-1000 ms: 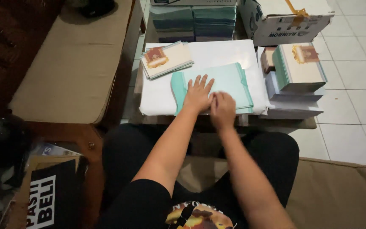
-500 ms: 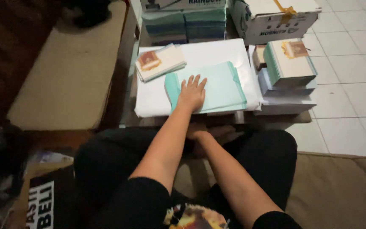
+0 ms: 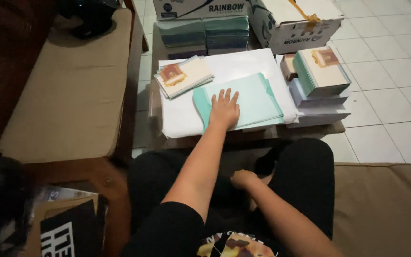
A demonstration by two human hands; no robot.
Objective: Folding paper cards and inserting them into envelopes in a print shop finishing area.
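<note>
My left hand (image 3: 224, 108) lies flat, fingers apart, on a small pile of mint-green folded sheets (image 3: 260, 97). The pile rests on a large white sheet (image 3: 181, 119) that covers a low table. My right hand (image 3: 242, 179) is down in my lap between my black-clad knees, its fingers curled closed with nothing visible in it. At the white sheet's far left corner lies a small fanned stack of cream cards with a reddish picture (image 3: 184, 76). A taller stack of the same cards (image 3: 322, 71) stands to the right of the green sheets.
Stacks of teal and blue paper (image 3: 205, 35) and a white cardboard box (image 3: 296, 24) stand at the back of the table. A beige cushioned bench (image 3: 67, 95) runs along the left. A dark helmet (image 3: 1, 200) sits lower left. White tiled floor (image 3: 391, 71) is at the right.
My right hand has left the green sheets and dropped into my lap. My left hand stays flat on the sheets.
</note>
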